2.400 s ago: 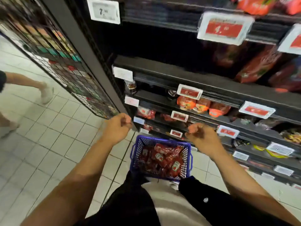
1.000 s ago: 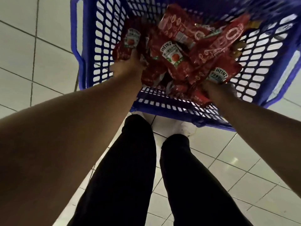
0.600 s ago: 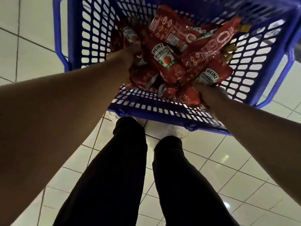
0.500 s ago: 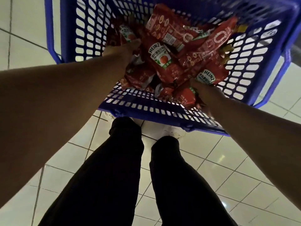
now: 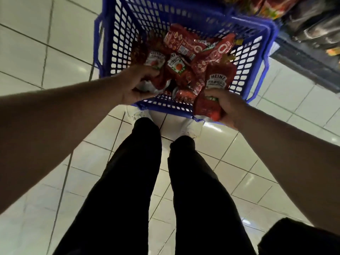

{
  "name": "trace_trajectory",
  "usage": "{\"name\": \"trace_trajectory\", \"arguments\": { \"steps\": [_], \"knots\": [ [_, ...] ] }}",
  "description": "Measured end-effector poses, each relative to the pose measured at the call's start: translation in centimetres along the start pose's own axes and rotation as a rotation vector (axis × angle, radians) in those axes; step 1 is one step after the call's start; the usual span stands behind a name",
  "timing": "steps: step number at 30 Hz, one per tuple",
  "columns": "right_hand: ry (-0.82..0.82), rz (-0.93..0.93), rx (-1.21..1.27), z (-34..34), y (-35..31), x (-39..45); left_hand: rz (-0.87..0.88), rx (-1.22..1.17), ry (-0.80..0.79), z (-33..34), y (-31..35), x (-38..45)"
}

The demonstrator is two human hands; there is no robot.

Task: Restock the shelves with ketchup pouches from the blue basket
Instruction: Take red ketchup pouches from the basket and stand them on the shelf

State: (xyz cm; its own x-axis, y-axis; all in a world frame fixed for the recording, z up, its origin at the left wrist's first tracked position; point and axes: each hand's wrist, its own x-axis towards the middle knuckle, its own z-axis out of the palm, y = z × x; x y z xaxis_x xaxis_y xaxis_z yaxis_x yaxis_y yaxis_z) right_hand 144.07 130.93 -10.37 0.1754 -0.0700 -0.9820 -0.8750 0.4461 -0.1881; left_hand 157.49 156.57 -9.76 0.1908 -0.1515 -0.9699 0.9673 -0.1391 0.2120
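over the blue basket (image 5: 117, 43), left hand (image 5: 135, 85) grips pouches (image 5: 156, 70) — right hand (image 5: 227, 105) too (fingertips hidden).

We read "HEINZ" in white on the red ketchup pouch (image 5: 215, 80) at the blue basket (image 5: 117, 34)'s near right corner; its smaller print defeats us.

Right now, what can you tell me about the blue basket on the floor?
The basket is blue plastic with lattice walls full of small square holes and a looped handle at its side. It stands upright on pale floor tiles, just ahead of the person's feet and beside a dark shelf. Red ketchup pouches lie heaped inside. The left hand grips pouches in it; the right hand holds a pouch over its near rim.
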Motion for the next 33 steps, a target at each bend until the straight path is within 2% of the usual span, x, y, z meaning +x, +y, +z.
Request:
{"name": "trace_trajectory", "arguments": {
  "steps": [3,7,13,17,23,26,29,33],
  "knots": [
    [-0.016,-0.112,0.021,0.7,-1.5,-7.3,-0.001,-0.095,-0.067,1.5,-0.3,-8.9],
    [-0.108,-0.236,0.149,1.1,-4.5,-18.7,0.07,-0.149,-0.232,3.8,-0.2,-21.5],
    [-0.137,-0.492,-0.039,1.3,-9.8,-36.7,0.356,0.162,-0.41,7.4,4.7,-38.1],
    [-0.221,-0.669,-0.075,0.4,-12.3,-46.6,0.612,0.385,-0.366,9.6,8.5,-46.7],
    [-0.198,-0.881,-0.052,0.5,-15.6,-58.6,0.855,0.242,-0.126,13.9,11.9,-56.9],
    [-0.195,-0.984,-0.045,1.1,-17.3,-63.8,0.984,0.276,-0.02,15.6,13.7,-61.0],
    [-0.185,-1.113,-0.081,1.3,-19.4,-68.6,1.118,0.338,-0.001,16.8,16.0,-65.1],
    [-0.143,-1.31,-0.151,1.5,-22.2,-73.8,1.248,0.294,0.009,17.5,19.5,-70.3]
  ]
}}
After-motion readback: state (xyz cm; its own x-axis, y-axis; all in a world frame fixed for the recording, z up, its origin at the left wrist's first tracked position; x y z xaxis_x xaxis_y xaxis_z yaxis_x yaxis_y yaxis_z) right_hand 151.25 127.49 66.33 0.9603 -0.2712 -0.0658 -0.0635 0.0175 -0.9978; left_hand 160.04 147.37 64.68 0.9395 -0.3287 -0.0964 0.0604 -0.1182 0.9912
